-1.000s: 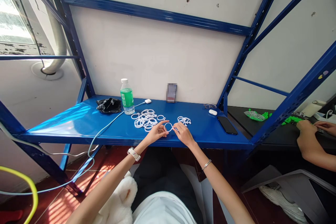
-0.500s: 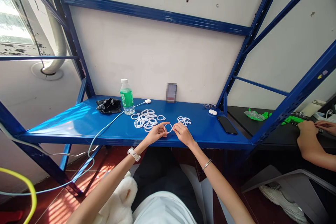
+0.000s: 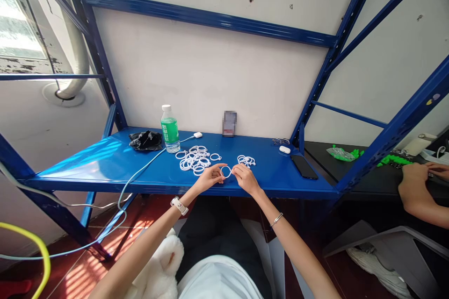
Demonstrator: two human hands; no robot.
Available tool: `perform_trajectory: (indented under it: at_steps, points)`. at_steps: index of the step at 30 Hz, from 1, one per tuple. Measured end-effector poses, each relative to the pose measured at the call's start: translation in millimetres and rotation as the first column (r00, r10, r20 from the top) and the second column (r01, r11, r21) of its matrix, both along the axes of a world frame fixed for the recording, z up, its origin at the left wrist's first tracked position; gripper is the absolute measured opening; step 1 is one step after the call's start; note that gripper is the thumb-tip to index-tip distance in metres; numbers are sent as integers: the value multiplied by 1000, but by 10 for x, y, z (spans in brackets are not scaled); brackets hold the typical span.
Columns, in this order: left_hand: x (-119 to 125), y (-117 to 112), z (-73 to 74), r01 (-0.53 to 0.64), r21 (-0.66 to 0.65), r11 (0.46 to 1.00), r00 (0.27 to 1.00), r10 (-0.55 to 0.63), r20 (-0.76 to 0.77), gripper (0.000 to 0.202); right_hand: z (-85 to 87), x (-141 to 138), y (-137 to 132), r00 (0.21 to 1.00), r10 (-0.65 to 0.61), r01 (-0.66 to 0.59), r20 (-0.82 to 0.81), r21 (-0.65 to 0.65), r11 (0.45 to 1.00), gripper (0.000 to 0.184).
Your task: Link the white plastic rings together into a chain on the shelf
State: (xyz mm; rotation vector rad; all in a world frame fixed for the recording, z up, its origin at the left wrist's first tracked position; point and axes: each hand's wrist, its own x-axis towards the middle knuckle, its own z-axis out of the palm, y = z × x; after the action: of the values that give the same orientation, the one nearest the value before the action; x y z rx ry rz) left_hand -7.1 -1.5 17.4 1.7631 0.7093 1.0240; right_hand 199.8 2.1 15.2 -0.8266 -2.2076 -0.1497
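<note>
Between my two hands, over the front of the blue table, is a white ring with its opening facing me. My left hand pinches the ring's left side. The fingertips of my right hand are closed at its right side. A larger pile of white rings lies just beyond my left hand, with one loose ring at its right. Behind my right hand is a smaller group of white rings, some with a small knob on the rim.
A bottle with a green label and a crumpled black bag stand back left. A phone, a white earbud case and glasses lie right. Another person's hands work at the black table beside green pieces.
Almost nothing differs. The ring between my hands has turned slightly to face me more, and my fingers have shifted a little.
</note>
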Motion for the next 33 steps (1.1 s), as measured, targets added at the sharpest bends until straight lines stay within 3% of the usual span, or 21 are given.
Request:
perform_trajectory:
  at_steps: [11,17,21,24,28,30,33]
  points:
    - [-12,-20,23,0,13,1000,1000,0,13,55,23,-22,-35,999,-52,52,11,2,999,15]
    - [-12,-12,16,-6,57,998,1000,5,15,52,50,-38,-41,996,-79,78,44,23,997,21]
    - [-11,-6,4,-141,212,967,987,155,-50,43,52,-37,-34,988,-153,152,20,52,987,25]
    - [11,-15,-47,-279,448,849,917,374,-138,30,44,-29,-19,963,-267,270,-43,72,960,24]
    - [84,-21,-158,-289,701,652,727,626,-282,35,28,-10,8,894,-431,441,-125,71,895,20]
    - [119,-8,-197,-272,738,617,624,697,-353,42,25,-2,16,865,-478,491,-149,61,869,19]
    - [143,23,-222,-257,734,629,523,729,-442,54,21,4,22,844,-514,526,-152,46,849,19]
